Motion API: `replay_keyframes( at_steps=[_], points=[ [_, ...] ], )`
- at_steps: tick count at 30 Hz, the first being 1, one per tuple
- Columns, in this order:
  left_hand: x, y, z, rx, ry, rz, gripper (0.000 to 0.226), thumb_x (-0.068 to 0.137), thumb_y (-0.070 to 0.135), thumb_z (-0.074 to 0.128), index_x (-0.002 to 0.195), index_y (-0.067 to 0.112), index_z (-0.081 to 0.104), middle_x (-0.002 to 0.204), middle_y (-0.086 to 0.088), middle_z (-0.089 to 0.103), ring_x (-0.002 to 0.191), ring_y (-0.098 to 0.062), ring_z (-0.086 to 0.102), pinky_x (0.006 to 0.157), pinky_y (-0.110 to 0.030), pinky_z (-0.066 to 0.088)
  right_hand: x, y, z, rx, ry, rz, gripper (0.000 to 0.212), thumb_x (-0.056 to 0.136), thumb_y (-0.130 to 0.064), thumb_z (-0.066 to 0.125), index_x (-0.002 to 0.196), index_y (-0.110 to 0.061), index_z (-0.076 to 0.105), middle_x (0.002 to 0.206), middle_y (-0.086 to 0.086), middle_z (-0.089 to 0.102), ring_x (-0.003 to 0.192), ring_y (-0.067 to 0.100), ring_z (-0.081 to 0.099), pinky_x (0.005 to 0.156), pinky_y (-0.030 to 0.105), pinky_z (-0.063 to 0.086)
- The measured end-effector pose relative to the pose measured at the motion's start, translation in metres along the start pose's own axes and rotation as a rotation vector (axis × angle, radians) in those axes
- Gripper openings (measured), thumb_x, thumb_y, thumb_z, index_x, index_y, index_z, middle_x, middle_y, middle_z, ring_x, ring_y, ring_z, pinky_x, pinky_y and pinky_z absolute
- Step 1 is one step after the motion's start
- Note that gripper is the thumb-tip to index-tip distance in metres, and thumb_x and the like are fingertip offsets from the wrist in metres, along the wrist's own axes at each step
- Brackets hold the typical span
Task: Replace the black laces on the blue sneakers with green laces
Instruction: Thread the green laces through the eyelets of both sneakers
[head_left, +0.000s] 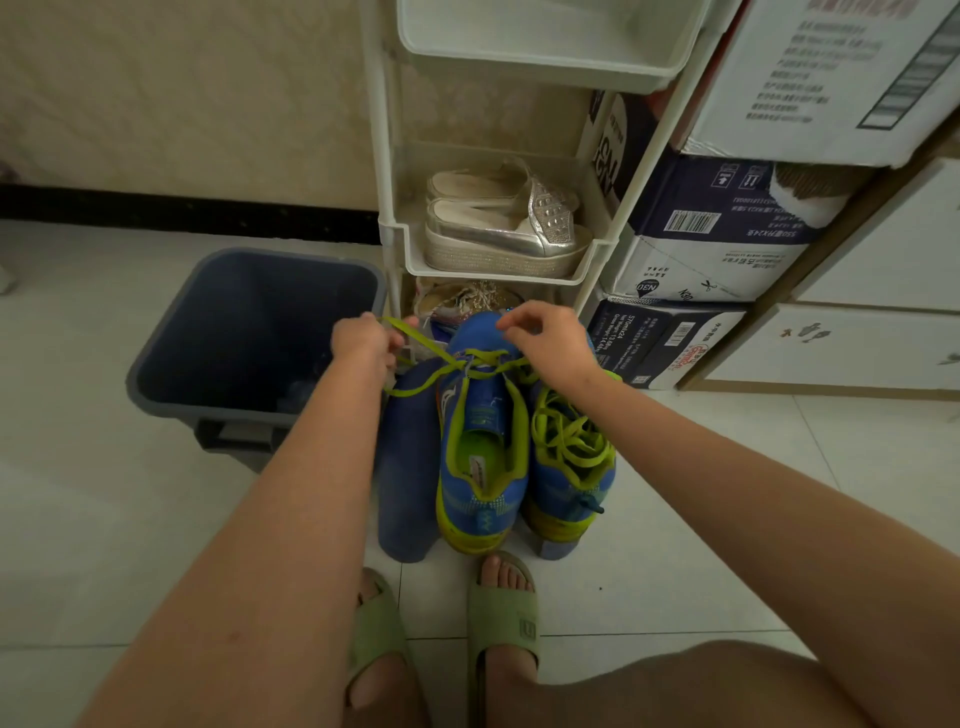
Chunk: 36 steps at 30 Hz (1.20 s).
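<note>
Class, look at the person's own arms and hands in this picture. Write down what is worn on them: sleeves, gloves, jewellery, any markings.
Nothing is worn on them. The left arm and right arm are bare along all that the view shows, with no sleeve edge in sight. The left hand and right hand have no gloves, and no watch, bracelet or ring shows.

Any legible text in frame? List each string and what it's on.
"N30": middle carton, printed upside down.
"570ml×24": bottom carton, turned sideways.
Top carton: several printed lines, too blurred to read.
Labels on the sneaker: too small to read.
</note>
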<state>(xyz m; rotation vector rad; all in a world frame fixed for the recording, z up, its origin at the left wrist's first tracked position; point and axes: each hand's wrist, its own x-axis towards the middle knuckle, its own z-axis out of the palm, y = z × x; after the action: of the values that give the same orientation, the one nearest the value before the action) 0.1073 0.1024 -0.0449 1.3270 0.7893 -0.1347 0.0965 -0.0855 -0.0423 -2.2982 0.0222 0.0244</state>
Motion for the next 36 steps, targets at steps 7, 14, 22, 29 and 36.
replay_keyframes(
  at_steps=[7, 14, 22, 29, 36],
  points=[
    [-0.021, -0.011, 0.006, 0.551, -0.173, 0.087, 0.03, 0.096, 0.031, 0.048, 0.075, 0.01, 0.055, 0.059, -0.002, 0.049, 0.048, -0.013, 0.042, 0.046, -0.022, 0.031, -0.002, 0.018, -0.028, 0.109, 0.015, 0.157, 0.024, 0.09, 0.0, 0.047, 0.094, -0.015, 0.066, 0.09, 0.004, 0.066, 0.065, 0.015, 0.053, 0.057, 0.022, 0.044],
    [-0.023, -0.025, 0.017, 0.941, -0.298, 0.378, 0.021, 0.088, 0.027, 0.065, 0.094, 0.008, 0.064, 0.093, -0.011, 0.063, 0.088, -0.024, 0.058, 0.079, -0.032, 0.043, -0.007, 0.017, -0.015, -0.429, -0.184, -0.099, 0.015, 0.09, -0.031, 0.061, 0.102, -0.029, 0.07, 0.111, 0.002, 0.059, 0.114, 0.028, 0.035, 0.094, 0.032, 0.025],
    [-0.003, -0.023, 0.01, 0.563, -0.047, 0.208, 0.03, 0.095, 0.013, 0.044, 0.106, -0.004, 0.065, 0.11, -0.027, 0.062, 0.105, -0.04, 0.06, 0.085, -0.043, 0.048, -0.002, 0.011, -0.016, -0.227, -0.067, -0.042, 0.02, 0.094, -0.023, 0.053, 0.108, -0.026, 0.067, 0.114, 0.004, 0.058, 0.119, 0.028, 0.034, 0.092, 0.028, 0.024],
    [-0.01, -0.003, -0.005, 0.247, 0.018, 0.042, 0.027, 0.098, 0.023, 0.037, 0.077, 0.013, 0.05, 0.077, -0.007, 0.051, 0.052, -0.012, 0.037, 0.039, -0.019, 0.032, -0.002, 0.03, -0.021, -0.106, -0.075, 0.081, 0.024, 0.093, -0.017, 0.049, 0.087, -0.033, 0.066, 0.1, 0.001, 0.067, 0.117, 0.032, 0.046, 0.102, 0.047, 0.038],
    [-0.027, -0.024, 0.014, 0.832, -0.333, 0.25, 0.021, 0.086, 0.03, 0.068, 0.091, 0.01, 0.062, 0.095, -0.01, 0.062, 0.077, -0.017, 0.055, 0.067, -0.027, 0.041, -0.001, 0.027, -0.02, -0.079, -0.103, 0.031, 0.03, 0.092, -0.023, 0.051, 0.074, -0.045, 0.061, 0.106, -0.004, 0.067, 0.115, 0.031, 0.05, 0.101, 0.052, 0.038]
  ],
)
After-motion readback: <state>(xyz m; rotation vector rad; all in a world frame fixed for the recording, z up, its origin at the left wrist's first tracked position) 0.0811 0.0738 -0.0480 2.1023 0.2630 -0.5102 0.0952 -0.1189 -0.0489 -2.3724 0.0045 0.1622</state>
